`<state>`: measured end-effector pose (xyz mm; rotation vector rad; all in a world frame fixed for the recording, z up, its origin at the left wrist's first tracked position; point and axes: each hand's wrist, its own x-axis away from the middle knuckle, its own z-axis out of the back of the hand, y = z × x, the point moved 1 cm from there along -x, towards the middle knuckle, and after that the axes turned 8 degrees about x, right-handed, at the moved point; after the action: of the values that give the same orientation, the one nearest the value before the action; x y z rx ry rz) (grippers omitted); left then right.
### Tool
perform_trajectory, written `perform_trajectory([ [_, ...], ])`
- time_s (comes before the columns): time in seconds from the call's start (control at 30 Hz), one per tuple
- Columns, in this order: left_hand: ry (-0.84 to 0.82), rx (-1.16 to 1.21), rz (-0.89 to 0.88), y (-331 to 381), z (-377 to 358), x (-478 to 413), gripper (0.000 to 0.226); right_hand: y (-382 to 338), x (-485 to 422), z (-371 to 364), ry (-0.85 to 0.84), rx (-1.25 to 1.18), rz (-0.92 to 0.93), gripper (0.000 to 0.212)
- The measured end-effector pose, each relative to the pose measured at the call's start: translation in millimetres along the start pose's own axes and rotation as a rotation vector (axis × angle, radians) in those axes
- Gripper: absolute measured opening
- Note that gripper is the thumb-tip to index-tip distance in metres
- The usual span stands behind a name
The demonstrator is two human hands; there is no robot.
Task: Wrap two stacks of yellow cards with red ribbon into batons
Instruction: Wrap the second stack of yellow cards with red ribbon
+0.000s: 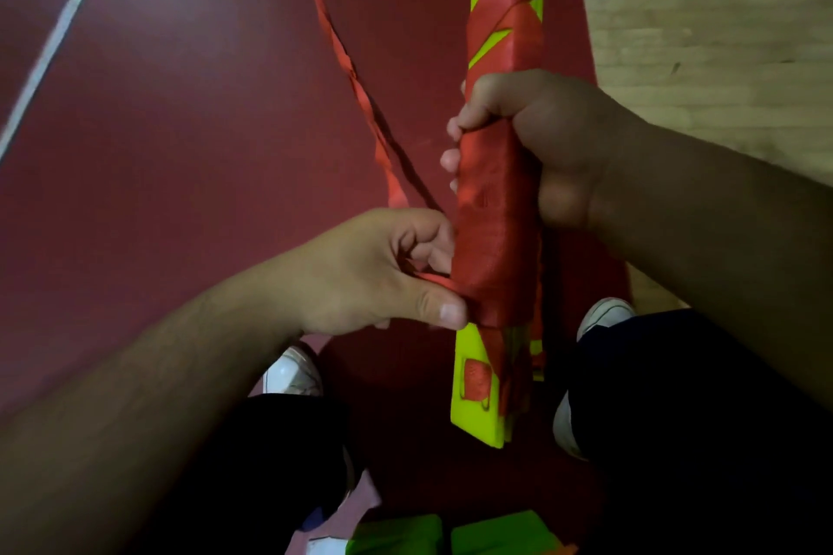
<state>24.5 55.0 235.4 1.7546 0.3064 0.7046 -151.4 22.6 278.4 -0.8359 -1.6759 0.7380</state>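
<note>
- A stack of yellow cards (pixel 474 401) stands nearly upright in the right centre of the frame. It runs from the top edge down to between the person's knees and is held off the floor.
- Red ribbon (pixel 496 239) covers the stack's middle stretch in close turns. Higher up it crosses the yellow in slanted bands with yellow gaps between them.
- The right hand (pixel 541 149) is clenched round the wrapped part just above the middle of the frame. Its fingertips show on the stack's left edge.
- The left hand (pixel 374 275), lower and to the left, has its fingers curled. It pinches the ribbon between thumb and fingers at the lower left edge of the wrapping, with the thumb tip pressed against the stack.
- A loose strand (pixel 356 77) of the same ribbon, twisted, slants from the top centre down to the left hand.
- A small red square patch (pixel 477 379) sits on the bare yellow lower end.
- The floor (pixel 180 126) is dark red, with a white line (pixel 58 32) across the upper left and pale wooden boards (pixel 698 14) at the upper right.
- White shoes (pixel 290 374) and dark trouser legs (pixel 676 374) fill the lower frame.
- Two green blocks (pixel 496 532) lie at the bottom edge.
</note>
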Motion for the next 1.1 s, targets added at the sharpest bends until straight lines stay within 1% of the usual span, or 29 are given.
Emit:
perform_trajectory([
  [0.07,-0.003,0.02,-0.012,1.1,0.1,-0.5,0.041,-3.1,2.2,0.2,-0.028,-0.033,0.019,0.041],
  [0.17,-0.022,0.066,-0.05,4.6,-0.4,0.1,0.048,-8.4,7.2,-1.9,-0.061,-0.104,0.056,0.028],
  [0.23,-0.042,0.043,-0.055,9.1,-0.4,0.0,0.049,-11.0,10.2,-4.0,-0.114,-0.154,0.073,0.02],
  [0.3,-0.07,-0.008,-0.017,12.5,-0.6,0.0,0.058,-12.3,12.2,-5.0,-0.165,-0.194,0.087,0.017],
  [0.33,-0.086,-0.049,-0.005,13.9,-1.6,0.3,0.053,-12.6,13.2,-5.4,-0.189,-0.2,0.089,0.017],
  [0.4,-0.104,-0.103,0.01,15.6,-4.3,2.0,0.034,-12.5,15.1,-5.5,-0.235,-0.204,0.09,0.018],
  [0.47,-0.09,-0.097,0.012,16.1,-6.2,4.4,0.017,-12.6,15.9,-4.4,-0.268,-0.21,0.094,0.021],
  [0.5,-0.08,-0.092,0.01,17.2,-6.6,5.8,0.012,-13.3,16.1,-3.9,-0.281,-0.217,0.098,0.022],
  [0.57,-0.046,-0.089,0.0,18.8,-6.5,7.6,0.012,-14.4,15.9,-2.7,-0.29,-0.233,0.1,0.023],
  [0.63,-0.033,-0.098,-0.046,22.1,-9.5,7.6,0.014,-15.5,14.3,-0.9,-0.248,-0.214,0.109,0.022],
  [0.67,-0.023,-0.084,-0.068,22.9,-10.5,7.5,0.015,-15.8,13.3,-0.3,-0.195,-0.172,0.117,0.017],
  [0.7,0.004,-0.082,-0.079,22.2,-10.8,6.3,0.012,-15.7,12.0,0.0,-0.126,-0.114,0.126,0.01],
  [0.73,0.051,-0.093,-0.088,20.3,-10.9,4.0,0.016,-14.9,10.6,-0.2,-0.05,-0.058,0.138,0.005],
  [0.77,0.1,-0.122,-0.089,17.9,-12.4,1.8,0.029,-12.9,9.2,-0.6,0.026,-0.007,0.155,0.011],
  [0.8,0.135,-0.155,-0.091,15.2,-14.9,0.2,0.037,-10.3,8.0,-1.8,0.09,0.034,0.17,0.016],
  [0.87,0.179,-0.201,-0.102,10.9,-21.1,-2.9,0.036,-5.0,6.6,-4.6,0.187,0.085,0.207,0.022],
  [0.9,0.173,-0.19,-0.104,10.5,-23.4,-3.8,0.034,-3.1,6.5,-5.0,0.215,0.101,0.226,0.022],
  [0.97,0.127,-0.104,-0.098,11.8,-22.8,-4.5,0.028,-2.2,8.4,-4.4,0.214,0.105,0.236,0.017],
  [1.03,0.054,-0.066,-0.078,13.9,-14.5,-1.9,0.02,-6.0,11.2,-3.8,0.126,0.085,0.213,0.011],
  [1.07,0.02,-0.062,-0.065,14.7,-10.0,0.2,0.018,-7.5,12.3,-3.3,0.075,0.067,0.192,0.012],
  [1.1,0.001,-0.053,-0.052,15.9,-7.8,1.2,0.024,-8.5,13.8,-2.5,0.031,0.046,0.167,0.015],
])
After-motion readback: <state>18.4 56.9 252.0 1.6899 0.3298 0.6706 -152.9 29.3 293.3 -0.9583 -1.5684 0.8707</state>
